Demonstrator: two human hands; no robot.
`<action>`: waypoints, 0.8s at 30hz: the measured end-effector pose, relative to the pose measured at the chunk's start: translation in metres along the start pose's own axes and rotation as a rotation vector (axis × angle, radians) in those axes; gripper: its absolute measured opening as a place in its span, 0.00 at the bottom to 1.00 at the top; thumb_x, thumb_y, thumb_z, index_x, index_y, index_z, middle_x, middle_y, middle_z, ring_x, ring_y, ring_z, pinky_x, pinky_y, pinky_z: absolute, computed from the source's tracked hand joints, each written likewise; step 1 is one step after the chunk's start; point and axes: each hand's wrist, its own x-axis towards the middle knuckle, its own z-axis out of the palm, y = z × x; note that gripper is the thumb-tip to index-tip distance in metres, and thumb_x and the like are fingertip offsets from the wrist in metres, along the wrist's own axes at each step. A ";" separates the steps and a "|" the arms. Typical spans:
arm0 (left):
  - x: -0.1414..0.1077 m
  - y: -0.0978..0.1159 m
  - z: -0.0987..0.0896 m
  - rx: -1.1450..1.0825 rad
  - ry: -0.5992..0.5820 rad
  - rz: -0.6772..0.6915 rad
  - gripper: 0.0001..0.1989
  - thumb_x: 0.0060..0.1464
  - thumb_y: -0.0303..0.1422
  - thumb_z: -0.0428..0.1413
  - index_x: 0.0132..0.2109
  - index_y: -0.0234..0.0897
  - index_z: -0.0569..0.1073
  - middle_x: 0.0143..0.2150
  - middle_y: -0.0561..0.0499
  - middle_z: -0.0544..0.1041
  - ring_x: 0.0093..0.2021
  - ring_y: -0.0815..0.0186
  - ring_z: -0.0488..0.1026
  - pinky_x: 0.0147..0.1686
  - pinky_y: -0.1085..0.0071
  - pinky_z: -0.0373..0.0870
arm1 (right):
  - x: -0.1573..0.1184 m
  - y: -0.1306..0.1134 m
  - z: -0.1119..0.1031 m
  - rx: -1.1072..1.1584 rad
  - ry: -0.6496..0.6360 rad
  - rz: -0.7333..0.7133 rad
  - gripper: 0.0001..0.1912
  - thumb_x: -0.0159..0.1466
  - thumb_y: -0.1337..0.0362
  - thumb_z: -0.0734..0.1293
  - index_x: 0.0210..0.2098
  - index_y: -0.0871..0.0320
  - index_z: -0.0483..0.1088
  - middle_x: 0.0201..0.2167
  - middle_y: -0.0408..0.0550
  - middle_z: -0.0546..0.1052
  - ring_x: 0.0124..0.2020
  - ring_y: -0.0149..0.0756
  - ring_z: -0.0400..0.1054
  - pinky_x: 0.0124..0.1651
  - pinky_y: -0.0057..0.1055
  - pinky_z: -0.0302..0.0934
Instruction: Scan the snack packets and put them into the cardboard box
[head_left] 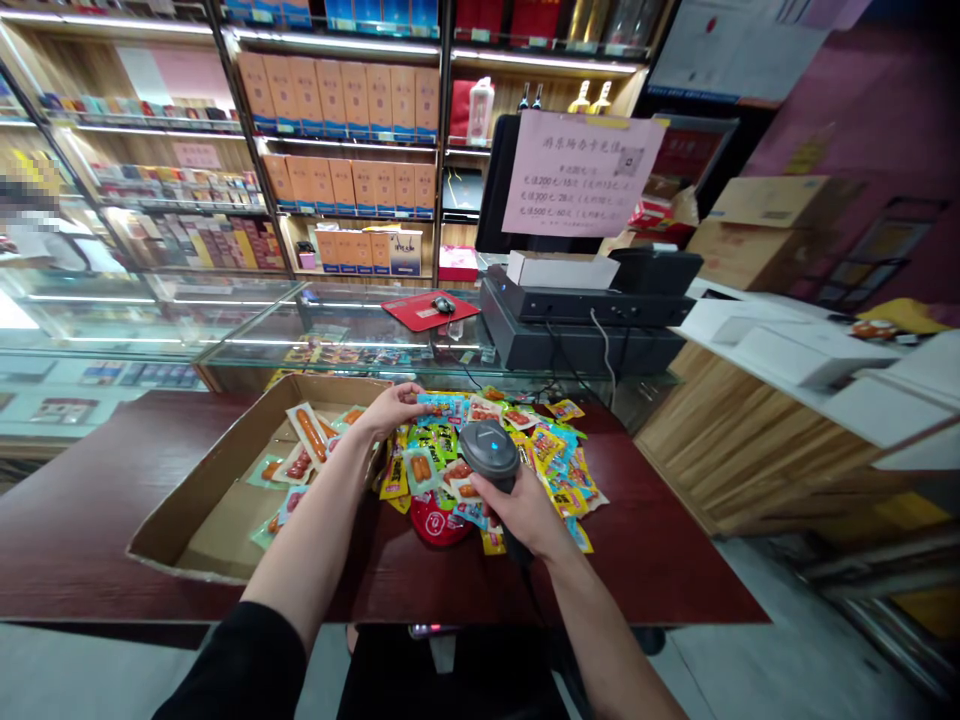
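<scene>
My right hand (517, 510) is wrapped round the handle of a dark grey barcode scanner (489, 448), whose head is over a pile of small colourful snack packets (551, 455). At the pile's back left edge, the fingers of my left hand (394, 408) pinch a blue packet (442, 408). Left of the pile is a shallow cardboard box (202, 480) with several sausage packets (307, 435) in it; my left forearm passes over its right side. A round red packet (439, 522) lies at the front of the pile, partly under other packets.
Beyond the dark red table (637, 560) is a glass counter (330, 310) with a mouse (443, 304) on a red mat. A cash drawer (570, 340) and a monitor with a pink sign (577, 170) stand behind the pile. Cables hang near the pile's back edge. Someone's arm is at far left.
</scene>
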 end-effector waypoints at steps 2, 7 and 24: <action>-0.001 0.001 0.000 0.001 -0.001 0.000 0.23 0.33 0.35 0.69 0.35 0.36 0.68 0.27 0.56 0.74 0.22 0.75 0.68 0.22 0.79 0.62 | 0.000 -0.001 0.000 0.004 -0.004 0.004 0.13 0.57 0.54 0.68 0.33 0.59 0.69 0.14 0.40 0.68 0.13 0.30 0.61 0.18 0.27 0.57; -0.002 0.002 0.000 -0.012 0.000 -0.014 0.23 0.32 0.34 0.69 0.36 0.36 0.68 0.27 0.56 0.74 0.23 0.74 0.69 0.23 0.79 0.63 | -0.001 -0.002 0.001 0.021 0.005 -0.011 0.14 0.56 0.55 0.69 0.34 0.59 0.69 0.15 0.40 0.69 0.14 0.29 0.60 0.18 0.26 0.56; -0.004 0.004 0.001 -0.019 0.007 -0.027 0.24 0.31 0.34 0.70 0.35 0.35 0.67 0.29 0.55 0.75 0.23 0.75 0.69 0.22 0.80 0.63 | 0.000 0.010 -0.003 0.075 -0.010 0.017 0.17 0.56 0.51 0.69 0.36 0.57 0.69 0.16 0.39 0.69 0.13 0.30 0.62 0.17 0.27 0.58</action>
